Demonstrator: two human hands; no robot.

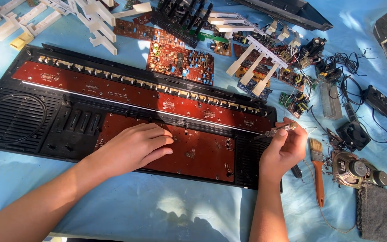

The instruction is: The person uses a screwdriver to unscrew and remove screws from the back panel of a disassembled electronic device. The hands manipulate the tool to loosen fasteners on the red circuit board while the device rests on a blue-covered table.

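The blue sheet (166, 210) on the table is bare along the near edge, so a hand can slide there easily. The big black keyboard shell (19, 121) fills the middle from the left edge almost to the right. The left hand (133, 148) lies flat on its red board (202, 152). The right hand (285, 150) holds a small screwdriver (276, 131) over the shell's right end. Just right of that hand a brush (318, 168), a round speaker (352, 169) and a grey cloth (375, 210) block the way. The far edge is crowded with white keys (251, 67), small circuit boards (180, 60) and tangled black wires (350, 62).
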